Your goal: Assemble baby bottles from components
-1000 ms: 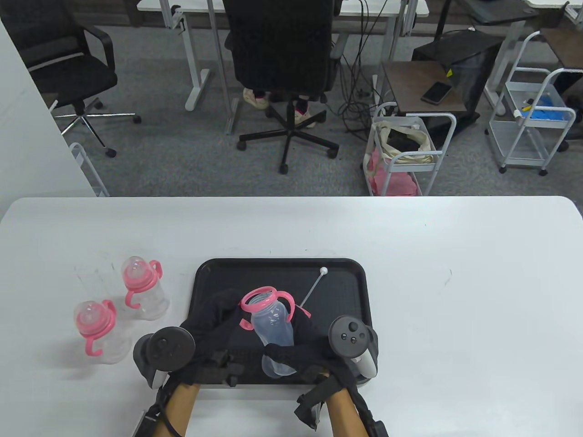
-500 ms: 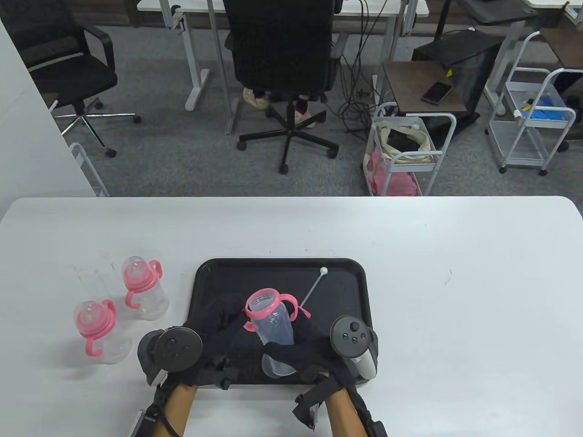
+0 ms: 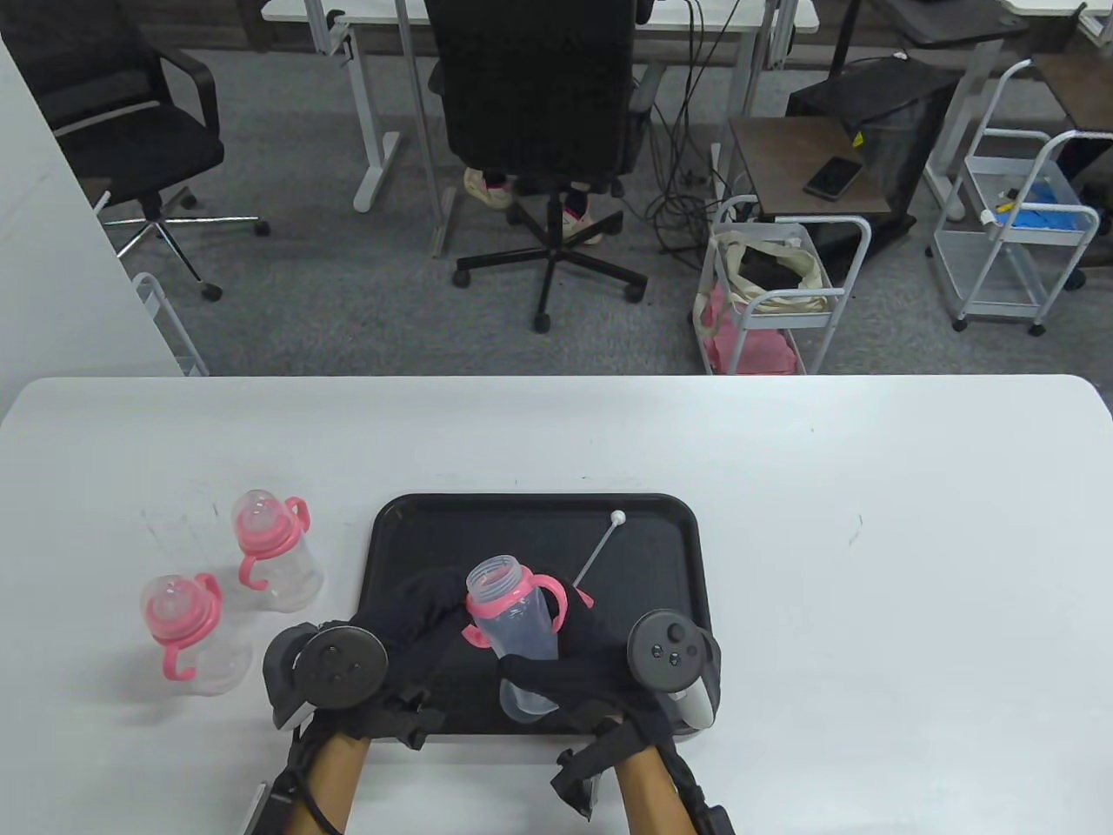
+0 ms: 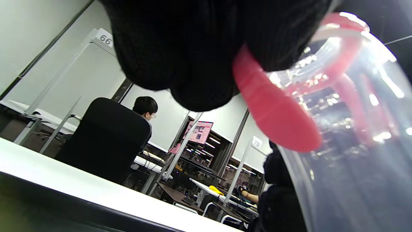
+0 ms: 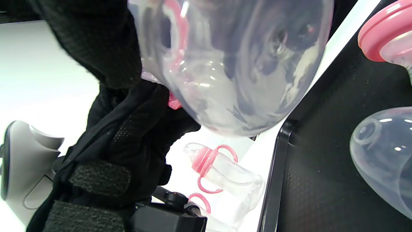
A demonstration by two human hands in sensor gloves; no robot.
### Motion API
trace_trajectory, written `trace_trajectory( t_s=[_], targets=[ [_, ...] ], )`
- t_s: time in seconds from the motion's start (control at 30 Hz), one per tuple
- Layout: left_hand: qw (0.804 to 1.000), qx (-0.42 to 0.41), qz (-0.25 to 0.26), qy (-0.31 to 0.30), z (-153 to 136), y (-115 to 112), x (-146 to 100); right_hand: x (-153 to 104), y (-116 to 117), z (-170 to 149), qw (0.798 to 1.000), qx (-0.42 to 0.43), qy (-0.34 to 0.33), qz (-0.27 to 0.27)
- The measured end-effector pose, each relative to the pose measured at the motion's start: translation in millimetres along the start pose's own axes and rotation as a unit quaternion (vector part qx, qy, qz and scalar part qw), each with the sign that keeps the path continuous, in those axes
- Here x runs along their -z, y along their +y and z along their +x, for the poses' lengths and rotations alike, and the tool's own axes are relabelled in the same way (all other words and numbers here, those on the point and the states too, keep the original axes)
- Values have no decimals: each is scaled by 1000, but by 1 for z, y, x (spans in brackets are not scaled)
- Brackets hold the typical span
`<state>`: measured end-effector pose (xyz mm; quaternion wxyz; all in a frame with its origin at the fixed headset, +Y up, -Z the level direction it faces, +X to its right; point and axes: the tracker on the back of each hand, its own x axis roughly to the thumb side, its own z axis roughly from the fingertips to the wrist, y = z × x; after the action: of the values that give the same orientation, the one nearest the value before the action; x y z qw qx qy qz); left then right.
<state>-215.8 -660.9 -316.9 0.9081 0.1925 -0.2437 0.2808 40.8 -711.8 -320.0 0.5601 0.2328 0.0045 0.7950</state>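
Table view shows our clear bottle (image 3: 519,631) tilted above the black tray (image 3: 661,531), its pink handle ring (image 3: 509,602) sitting below the open neck. Our right hand (image 3: 583,674) grasps the bottle's lower body; our left hand (image 3: 417,613) pinches the ring. A white straw (image 3: 598,548) lies on the tray. Two assembled bottles (image 3: 261,552) stand on the bench (image 3: 869,565), left of the tray.

Beyond the white table (image 3: 869,487) — black office chairs (image 3: 539,96), white carts (image 3: 1013,217), a phone (image 3: 833,177).
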Motion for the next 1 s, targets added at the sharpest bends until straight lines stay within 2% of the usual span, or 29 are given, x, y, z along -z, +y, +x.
trace_trajectory(
  t_s=[0.1, 0.23, 0.47, 0.6, 0.7, 0.83, 1.0],
  targets=[
    [1000, -18, 12, -9, 3, 3, 1, 1, 0, -1, 998, 64, -3, 14],
    [998, -61, -5, -9, 0, 7, 1, 3, 2, -2, 993, 115, -1, 30],
    [996, -86, -16, -20, 9, 2, 3, -3, -4, -6, 985, 165, 7, 56],
    [998, -61, -21, -26, 19, -3, 3, -8, -19, -8, 986, 153, -1, 66],
    [997, -61, -33, -26, 22, -3, 5, -9, -30, -12, 981, 181, -13, 63],
    [998, -59, -22, -11, 20, 1, 5, -9, -52, -16, 983, 176, -16, 38],
    [998, -47, -20, 41, 1, 4, 2, -15, -83, -19, 986, 164, -27, -10]
  ],
)
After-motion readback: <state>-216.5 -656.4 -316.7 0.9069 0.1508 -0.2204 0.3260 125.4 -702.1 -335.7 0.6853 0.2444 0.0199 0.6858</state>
